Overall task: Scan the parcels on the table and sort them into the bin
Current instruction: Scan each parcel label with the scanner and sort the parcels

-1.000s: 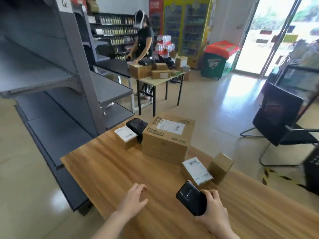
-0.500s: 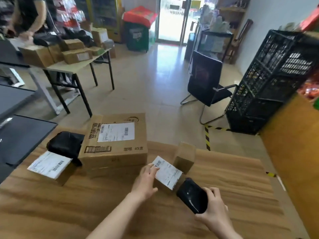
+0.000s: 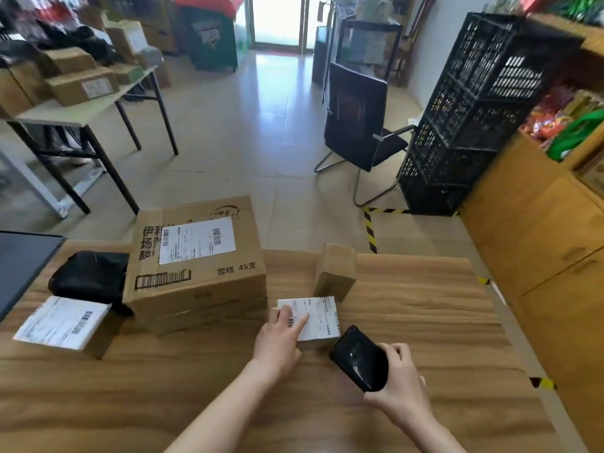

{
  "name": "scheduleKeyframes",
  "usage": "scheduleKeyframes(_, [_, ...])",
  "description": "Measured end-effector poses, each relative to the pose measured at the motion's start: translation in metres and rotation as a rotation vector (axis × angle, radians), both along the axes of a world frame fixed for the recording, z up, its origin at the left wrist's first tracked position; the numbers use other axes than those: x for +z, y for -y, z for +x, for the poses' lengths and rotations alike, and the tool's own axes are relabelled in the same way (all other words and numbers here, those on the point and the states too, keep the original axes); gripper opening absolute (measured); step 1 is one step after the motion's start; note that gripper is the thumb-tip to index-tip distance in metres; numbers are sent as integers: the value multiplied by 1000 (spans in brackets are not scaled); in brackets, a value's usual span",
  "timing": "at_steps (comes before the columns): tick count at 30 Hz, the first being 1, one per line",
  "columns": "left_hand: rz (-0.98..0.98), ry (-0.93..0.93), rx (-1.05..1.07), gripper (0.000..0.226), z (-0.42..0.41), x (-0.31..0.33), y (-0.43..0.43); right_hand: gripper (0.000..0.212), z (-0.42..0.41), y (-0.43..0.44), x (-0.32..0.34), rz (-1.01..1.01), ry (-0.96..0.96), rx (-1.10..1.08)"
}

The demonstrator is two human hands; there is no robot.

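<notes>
A small parcel with a white label (image 3: 318,317) lies on the wooden table (image 3: 425,322). My left hand (image 3: 279,336) rests on its left side, fingers straight over the barcode. My right hand (image 3: 397,377) grips a black scanner (image 3: 359,358) just right of that parcel. A plain small box (image 3: 335,271) stands upright behind it. The large carton (image 3: 196,256) with a label sits at centre left. A black bag parcel (image 3: 88,276) and a labelled small box (image 3: 63,322) lie at the left.
Stacked black crates (image 3: 474,109) stand on the floor at the right, beside a wooden cabinet (image 3: 539,240). A black chair (image 3: 359,125) is beyond the table. Another table with boxes (image 3: 75,89) stands at the far left.
The view has swung right and down. My left hand has moved from the bare table onto the small labelled parcel and turned it square. The scanner stays in my right hand.
</notes>
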State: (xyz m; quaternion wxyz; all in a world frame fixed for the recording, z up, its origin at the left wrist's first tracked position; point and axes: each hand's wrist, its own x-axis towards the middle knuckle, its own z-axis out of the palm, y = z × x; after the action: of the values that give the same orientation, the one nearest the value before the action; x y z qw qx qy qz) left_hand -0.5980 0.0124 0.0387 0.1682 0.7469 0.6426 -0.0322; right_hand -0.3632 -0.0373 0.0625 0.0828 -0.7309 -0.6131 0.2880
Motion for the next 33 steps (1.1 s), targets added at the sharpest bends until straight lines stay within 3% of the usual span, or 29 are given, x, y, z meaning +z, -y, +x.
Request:
scheduleKeyframes(7, [65,-108,-7,69,25,-3,51,89,19,23,4,20,-17,-12])
scheduleKeyframes(12, [77,61,-107,52,30,4,57,89,32,33,8,7,-17,-25])
scheduleKeyframes(18, [-94,39,-164,83,11,0,46,88,40,45,9,1,-14,-57])
scheduleKeyframes(24, [-134,78,-211,89,27,-8,55,89,53,50,12,3,8,-82])
scheduleKeyframes(27, [-124,120,-245,77,38,-6,55,89,61,50,15,9,14,-93])
scheduleKeyframes(31, [41,107,-330,49,47,3,40,88,73,53,20,13,48,-114])
scheduleKeyframes(33, [89,71,-388,49,49,6,27,88,79,56,22,8,62,-120])
